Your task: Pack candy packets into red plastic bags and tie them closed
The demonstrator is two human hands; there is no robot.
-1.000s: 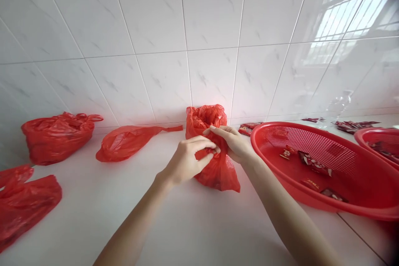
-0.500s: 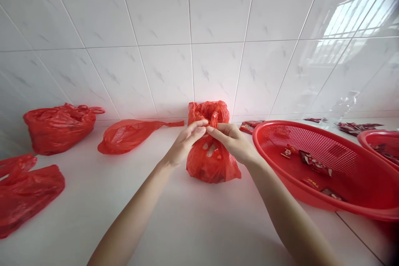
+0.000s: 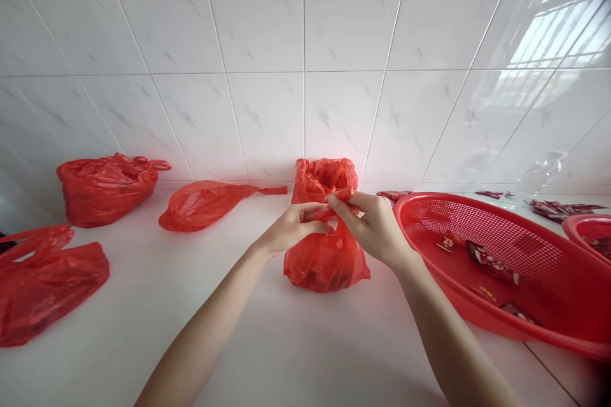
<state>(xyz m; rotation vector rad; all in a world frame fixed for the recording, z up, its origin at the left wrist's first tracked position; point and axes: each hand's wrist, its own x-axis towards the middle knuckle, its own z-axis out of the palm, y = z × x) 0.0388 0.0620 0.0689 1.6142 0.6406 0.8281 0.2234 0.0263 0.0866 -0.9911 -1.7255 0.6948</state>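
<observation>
A filled red plastic bag (image 3: pixel 327 267) stands on the white counter in front of me, with dark contents showing faintly through it. My right hand (image 3: pixel 377 229) pinches the gathered plastic at its top between thumb and fingers. On the other side, my left hand (image 3: pixel 293 226) curls its thumb and fingers round the neck of the same bag, fingertips partly hidden in the plastic. Just behind, against the wall, sits another crumpled red plastic bag (image 3: pixel 327 172).
A red perforated basket (image 3: pixel 477 318) with a few snack packets (image 3: pixel 491 262) is at right, beside part of a second red basket (image 3: pixel 582 226). More packets and a clear bottle (image 3: pixel 544 172) lie behind. Left are a full red bag (image 3: pixel 107 194) and flatter ones (image 3: pixel 205 206).
My hands have shifted from meeting fingertip to fingertip: the right has risen with a piece of the bag's top, while the left thumb has dropped lower. The view has turned slightly left.
</observation>
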